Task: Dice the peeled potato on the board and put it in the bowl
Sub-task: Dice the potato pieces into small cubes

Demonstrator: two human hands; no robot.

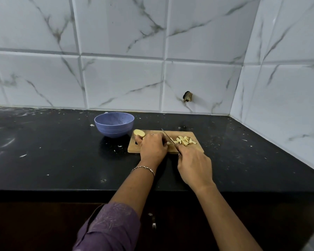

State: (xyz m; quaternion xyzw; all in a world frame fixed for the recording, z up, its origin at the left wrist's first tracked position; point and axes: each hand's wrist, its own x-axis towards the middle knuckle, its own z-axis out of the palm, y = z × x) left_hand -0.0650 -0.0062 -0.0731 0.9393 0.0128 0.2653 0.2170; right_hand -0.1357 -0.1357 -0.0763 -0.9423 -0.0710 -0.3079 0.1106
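A wooden cutting board (196, 136) lies on the black counter. A pile of pale potato dice (184, 140) sits on its right half. A peeled potato half (139, 133) lies at the board's far left corner. My left hand (152, 147) is curled over the board's middle, holding potato that it mostly hides. My right hand (195, 167) grips the handle of a knife (168, 137), whose blade points away between my left hand and the dice. A purple bowl (114, 124) stands just left of the board, and no potato shows in it.
The black counter (53, 151) carries small white scraps. A marble-tiled wall (125, 78) closes the back and the right side. The counter's front edge (62, 190) runs below my forearms.
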